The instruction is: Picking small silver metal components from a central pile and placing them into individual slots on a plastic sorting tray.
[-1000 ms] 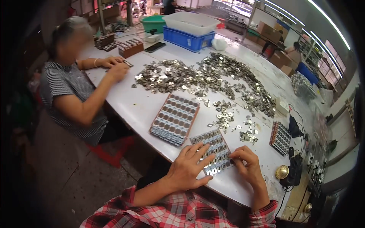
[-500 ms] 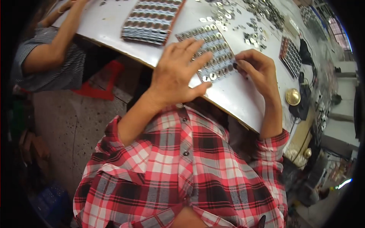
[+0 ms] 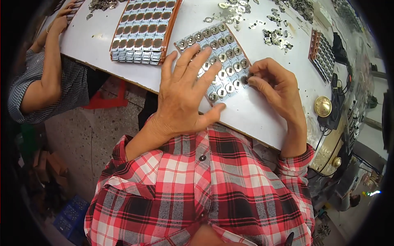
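Observation:
A light-blue circuit board panel [image 3: 222, 83] with a reddish edge lies tilted on the white table, bearing rows of round silvery metal clips. My left hand [image 3: 180, 92] is spread over the panel's left side, fingers apart, holding nothing and hiding part of the rows. At the panel's right corner, my right hand [image 3: 279, 84] pinches a small dark metal piece [image 3: 251, 75] between thumb and fingers. That piece is mostly covered by the fingertips, so its exact shape cannot be made out. A dark round spot shows on the board right beside it.
Up left stands a stack of similar panels [image 3: 143, 30]. Loose metal clips [image 3: 277, 39] lie scattered beyond my panel. To the right are another panel stack [image 3: 322, 53], a brass-coloured dome [image 3: 323, 106] and black cables. A co-worker's arm [image 3: 51, 74] reaches over the table at far left, above a red stool [image 3: 108, 98].
The view has shifted, so the table's things sit differently in it. My right hand stays pinched at the panel's corner; my left hand remains spread on the panel, its fingers wider apart.

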A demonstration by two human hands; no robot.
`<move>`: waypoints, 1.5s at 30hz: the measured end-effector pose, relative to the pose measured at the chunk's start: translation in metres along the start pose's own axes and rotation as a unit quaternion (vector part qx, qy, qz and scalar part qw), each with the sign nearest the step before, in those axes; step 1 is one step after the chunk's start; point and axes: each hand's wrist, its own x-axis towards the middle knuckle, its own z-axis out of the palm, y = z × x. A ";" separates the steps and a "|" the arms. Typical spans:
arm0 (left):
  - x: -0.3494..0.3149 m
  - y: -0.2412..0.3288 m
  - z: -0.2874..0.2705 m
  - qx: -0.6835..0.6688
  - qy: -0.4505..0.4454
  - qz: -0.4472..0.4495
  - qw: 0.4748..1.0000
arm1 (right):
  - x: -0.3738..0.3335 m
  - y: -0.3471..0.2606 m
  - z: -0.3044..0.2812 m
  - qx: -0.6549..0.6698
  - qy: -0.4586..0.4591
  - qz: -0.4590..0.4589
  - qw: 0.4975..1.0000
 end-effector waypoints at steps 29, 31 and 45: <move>0.006 0.005 0.006 -0.054 -0.035 0.006 0.998 | -0.006 -0.005 0.000 -0.093 -0.049 -0.075 0.992; 0.004 0.005 0.004 -0.037 -0.021 0.000 0.999 | -0.005 -0.004 0.002 -0.106 -0.073 -0.122 0.984; 0.017 0.002 0.009 -0.073 0.012 0.033 0.997 | -0.006 -0.027 0.005 -0.148 -0.012 -0.069 0.987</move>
